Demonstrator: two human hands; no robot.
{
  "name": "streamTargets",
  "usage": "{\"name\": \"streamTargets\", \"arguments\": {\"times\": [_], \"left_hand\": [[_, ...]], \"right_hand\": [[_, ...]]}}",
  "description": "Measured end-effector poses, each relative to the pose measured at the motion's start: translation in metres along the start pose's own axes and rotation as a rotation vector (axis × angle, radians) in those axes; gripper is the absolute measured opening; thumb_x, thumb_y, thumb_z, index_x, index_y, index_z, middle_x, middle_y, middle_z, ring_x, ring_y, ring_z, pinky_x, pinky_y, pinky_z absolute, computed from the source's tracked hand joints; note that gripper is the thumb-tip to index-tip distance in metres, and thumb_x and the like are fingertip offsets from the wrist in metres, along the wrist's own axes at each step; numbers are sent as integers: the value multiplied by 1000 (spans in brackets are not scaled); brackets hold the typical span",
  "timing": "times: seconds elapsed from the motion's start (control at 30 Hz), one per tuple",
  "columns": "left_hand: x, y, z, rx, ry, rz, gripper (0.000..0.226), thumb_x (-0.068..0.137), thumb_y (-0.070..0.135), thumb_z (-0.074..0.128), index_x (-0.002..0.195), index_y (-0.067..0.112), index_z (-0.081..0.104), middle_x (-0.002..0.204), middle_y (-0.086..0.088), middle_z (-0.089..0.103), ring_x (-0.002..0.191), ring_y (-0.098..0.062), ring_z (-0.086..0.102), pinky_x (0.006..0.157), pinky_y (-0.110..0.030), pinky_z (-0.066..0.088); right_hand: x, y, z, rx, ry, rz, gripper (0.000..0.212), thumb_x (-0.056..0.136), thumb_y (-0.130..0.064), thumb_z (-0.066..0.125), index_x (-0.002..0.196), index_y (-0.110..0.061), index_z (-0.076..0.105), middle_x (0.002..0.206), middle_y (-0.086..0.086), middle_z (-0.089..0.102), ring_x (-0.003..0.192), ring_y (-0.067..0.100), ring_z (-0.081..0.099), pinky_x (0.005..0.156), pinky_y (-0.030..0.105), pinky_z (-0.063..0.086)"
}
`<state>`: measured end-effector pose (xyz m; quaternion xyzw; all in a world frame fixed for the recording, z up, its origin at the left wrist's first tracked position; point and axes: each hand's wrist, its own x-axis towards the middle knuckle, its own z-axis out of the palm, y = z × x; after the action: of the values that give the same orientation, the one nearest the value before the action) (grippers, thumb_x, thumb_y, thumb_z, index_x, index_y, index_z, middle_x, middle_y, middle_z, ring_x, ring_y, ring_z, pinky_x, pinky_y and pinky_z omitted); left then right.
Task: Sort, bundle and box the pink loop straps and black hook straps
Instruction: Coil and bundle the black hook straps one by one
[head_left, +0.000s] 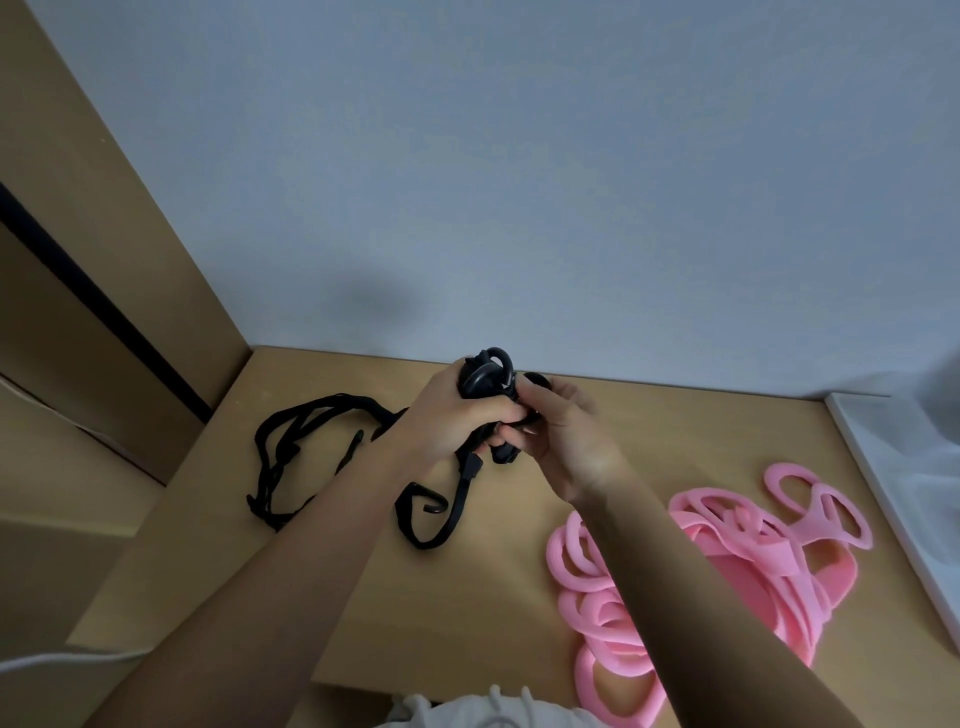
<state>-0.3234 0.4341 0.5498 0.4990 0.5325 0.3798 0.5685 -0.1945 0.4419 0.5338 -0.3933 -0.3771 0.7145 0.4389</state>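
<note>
Both hands up over the back of the table (467, 613), working one bunch of black hook straps (483, 387).
- Left hand (457, 415): fingers curled tight round the bunch just under the hook ends (500, 359).
- Right hand (563, 431): fingers pinching the same bunch from the other side, thumb toward me. I can't tell whether it is wrapping or only steadying.

Orientation: hook ends point up and away from me, so the gripped section runs roughly vertical. The tails (322, 404) drop out of the fists and sprawl left and toward me in slack loops on the table.

Handling, my read: light, limp webbing with no stiffness along its length, so it goes wherever gravity takes it. The hooks look rigid and will likely snag other straps. Best hold is where I already have it, right below the hooks with the ends gathered. Grabbing mid-strap would just drag a tangle.

Pink loop straps (727, 566) lie in a loose heap on the table, right of my right forearm, well apart from the black ones and untouched. They look soft and foamy with wide loops, easy to scoop by the loops.

No box positively identified. Cardboard (78, 322) stands at left.
</note>
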Motion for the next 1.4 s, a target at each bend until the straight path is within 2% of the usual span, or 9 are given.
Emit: {"name": "streamTargets", "arguments": {"times": [0.13, 0.27, 0.37, 0.5, 0.67, 0.83, 0.97, 1.2, 1.4], "left_hand": [[5, -5, 4, 53, 88, 23, 25, 75, -1, 69, 89, 11, 51, 73, -5, 55, 64, -19, 51, 59, -29, 44], [3, -7, 5, -51, 120, 19, 32, 65, 11, 69, 90, 7, 50, 64, -5, 53, 48, -14, 49, 44, -24, 38], [-1, -1, 3, -25, 119, 55, 29, 72, 4, 73, 90, 7, 50, 61, 2, 58, 43, -11, 48, 41, -22, 37], [-9, 11, -7, 232, -60, 99, 26, 74, 2, 74, 90, 8, 54, 65, 11, 63, 53, -8, 53, 46, -20, 42], [-8, 22, -14, 490, -120, 85, 34, 68, 14, 82, 91, 9, 58, 79, -1, 62, 64, -13, 57, 60, -27, 47], [-2, 21, -14, 760, -136, 84, 33, 68, 9, 74, 74, 21, 44, 69, 7, 51, 63, -13, 47, 57, -26, 39], [-2, 0, -20, 1023, -34, 98, 16, 78, 14, 57, 74, 23, 44, 69, 6, 52, 70, -20, 52, 57, -29, 39], [5, -15, -1, 330, 375, 165, 18, 74, 3, 65, 81, 17, 56, 65, 6, 55, 57, -9, 49, 54, -19, 39], [8, -13, 12, 47, 356, 54, 26, 71, -10, 63, 90, 7, 63, 79, -14, 63, 68, -20, 56, 62, -35, 47]], "right_hand": [[2, 6, 2, -101, 162, 4, 17, 94, -8, 48, 93, 5, 59, 73, 14, 58, 58, 22, 61, 53, 23, 51], [2, -4, 3, -1, 39, 87, 26, 95, -5, 44, 79, 5, 62, 60, 12, 61, 50, 25, 61, 49, 19, 52], [5, -9, -1, 134, -28, 250, 17, 86, -9, 52, 75, -1, 62, 69, 10, 53, 61, 25, 55, 46, 17, 49], [4, -16, -12, 153, -68, 411, 21, 67, -12, 55, 47, -13, 50, 54, -1, 43, 51, 10, 43, 41, 13, 36], [7, -35, -8, -40, -103, 443, 28, 88, -2, 40, 64, -14, 45, 44, -7, 32, 35, 2, 31, 39, 13, 15], [12, -37, -6, -228, -48, 451, 32, 88, 2, 37, 61, -16, 40, 45, -8, 34, 35, 2, 29, 36, 12, 14], [8, -40, -2, -162, 61, 323, 30, 92, -8, 53, 65, -15, 42, 46, -4, 35, 36, 4, 30, 34, 14, 17], [9, -34, 6, 128, 64, 272, 26, 94, -19, 53, 69, -14, 46, 47, -5, 40, 37, 3, 35, 33, 12, 19], [11, -24, 4, 260, 79, 372, 27, 95, -23, 50, 70, -14, 46, 42, -7, 36, 33, 2, 33, 31, 11, 16]]}}
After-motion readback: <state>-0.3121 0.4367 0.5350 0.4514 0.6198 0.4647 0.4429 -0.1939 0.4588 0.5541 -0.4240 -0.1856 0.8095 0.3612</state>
